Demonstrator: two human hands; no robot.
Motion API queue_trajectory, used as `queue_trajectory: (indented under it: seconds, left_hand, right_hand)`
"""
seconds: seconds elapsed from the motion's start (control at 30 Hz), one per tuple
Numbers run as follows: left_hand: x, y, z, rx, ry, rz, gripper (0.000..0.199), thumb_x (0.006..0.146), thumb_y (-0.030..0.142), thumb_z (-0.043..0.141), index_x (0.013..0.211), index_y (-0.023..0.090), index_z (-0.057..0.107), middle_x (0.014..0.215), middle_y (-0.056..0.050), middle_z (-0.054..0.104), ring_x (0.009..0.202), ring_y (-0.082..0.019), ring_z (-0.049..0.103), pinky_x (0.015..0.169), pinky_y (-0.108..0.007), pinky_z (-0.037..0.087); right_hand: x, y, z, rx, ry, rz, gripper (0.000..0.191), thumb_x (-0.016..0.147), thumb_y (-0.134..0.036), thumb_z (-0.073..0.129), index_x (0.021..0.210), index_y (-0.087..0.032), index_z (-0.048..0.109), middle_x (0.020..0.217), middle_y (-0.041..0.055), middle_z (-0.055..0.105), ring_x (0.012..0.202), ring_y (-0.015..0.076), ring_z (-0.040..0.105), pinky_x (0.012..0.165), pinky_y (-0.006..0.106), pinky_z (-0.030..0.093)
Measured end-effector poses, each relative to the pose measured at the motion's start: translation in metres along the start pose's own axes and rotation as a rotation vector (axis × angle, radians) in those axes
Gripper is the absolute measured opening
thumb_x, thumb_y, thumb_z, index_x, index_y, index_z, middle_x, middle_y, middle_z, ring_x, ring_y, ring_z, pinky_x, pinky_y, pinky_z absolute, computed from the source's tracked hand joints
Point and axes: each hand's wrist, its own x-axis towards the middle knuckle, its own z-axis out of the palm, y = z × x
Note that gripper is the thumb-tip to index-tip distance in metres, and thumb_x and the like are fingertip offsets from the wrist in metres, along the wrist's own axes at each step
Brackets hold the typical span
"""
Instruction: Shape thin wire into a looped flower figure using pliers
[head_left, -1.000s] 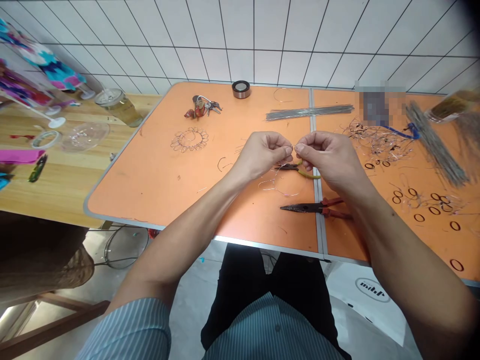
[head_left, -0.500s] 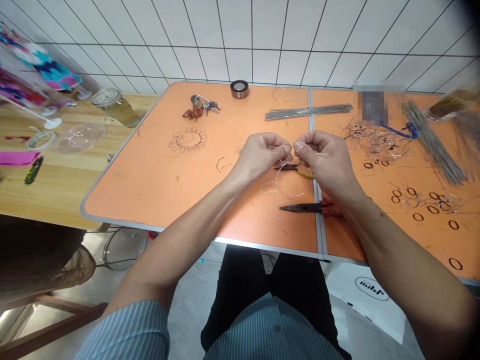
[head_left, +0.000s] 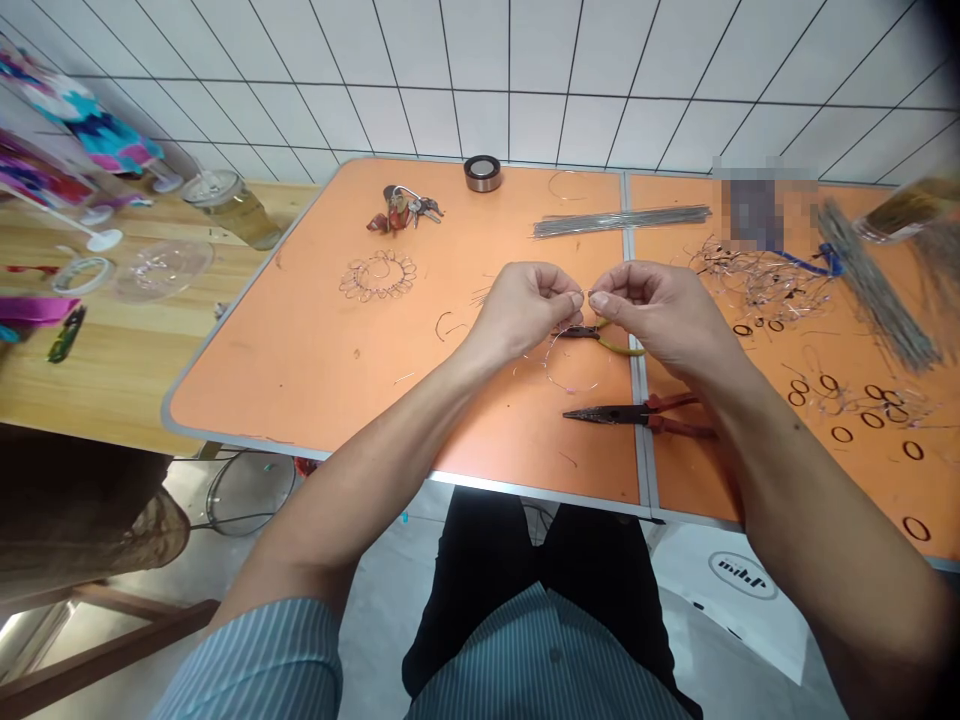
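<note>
Both hands meet over the middle of the orange table (head_left: pixel 300 370). My left hand (head_left: pixel 536 300) is closed in a pinch on a thin wire (head_left: pixel 550 372), whose curved length hangs below the fingers. My right hand (head_left: pixel 649 300) pinches too, its fingertips almost touching the left ones; the fine wire end between them is too small to make out clearly. Beneath the hands lie small pliers with yellow handles (head_left: pixel 619 348). Nearer me are long-nose pliers with red handles (head_left: pixel 637 414), lying across the table's seam.
A looped wire ring (head_left: pixel 377 276), keys (head_left: pixel 409 210) and a tape roll (head_left: pixel 482 174) lie at the left and back. Straight wires (head_left: pixel 622 221) lie behind my hands. At right are tangled wire (head_left: pixel 757 280), a wire bundle (head_left: pixel 877 285) and several dark rings (head_left: pixel 872 420).
The hanging wire has turned and dropped slightly between my hands. My right forearm has shifted a little right, showing more of the red handles. Both pinches stay close together.
</note>
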Motion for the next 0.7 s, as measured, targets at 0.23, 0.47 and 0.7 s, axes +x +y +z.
queue_trajectory:
  seconds: [0.23, 0.47, 0.7]
  left_hand:
    - [-0.001, 0.002, 0.003, -0.035, 0.004, -0.037, 0.013, 0.092, 0.011, 0.073, 0.079, 0.014, 0.074, 0.076, -0.004, 0.077, 0.067, -0.011, 0.066, 0.069, -0.025, 0.054]
    - [0.005, -0.001, -0.003, -0.049, 0.033, -0.017, 0.011, 0.091, 0.012, 0.077, 0.081, 0.015, 0.074, 0.077, -0.003, 0.078, 0.067, -0.010, 0.065, 0.070, -0.024, 0.053]
    - [0.006, 0.002, -0.010, -0.078, 0.063, 0.011, 0.014, 0.096, 0.028, 0.086, 0.099, 0.017, 0.077, 0.095, -0.006, 0.084, 0.080, -0.012, 0.072, 0.078, -0.025, 0.057]
  right_hand:
    - [-0.001, 0.001, 0.007, -0.013, 0.065, -0.022, 0.014, 0.091, -0.026, 0.087, 0.084, -0.025, 0.075, 0.087, 0.0040, 0.078, 0.078, 0.0206, 0.068, 0.072, 0.036, 0.055]
    - [-0.003, -0.003, 0.006, -0.145, 0.013, -0.049, 0.014, 0.092, -0.032, 0.086, 0.086, -0.025, 0.076, 0.083, 0.0032, 0.076, 0.075, 0.0197, 0.065, 0.067, 0.034, 0.049]
    - [-0.007, -0.010, 0.003, -0.070, 0.033, 0.040, 0.014, 0.091, -0.029, 0.085, 0.084, -0.024, 0.074, 0.075, 0.0022, 0.073, 0.066, 0.0172, 0.062, 0.060, 0.032, 0.046]
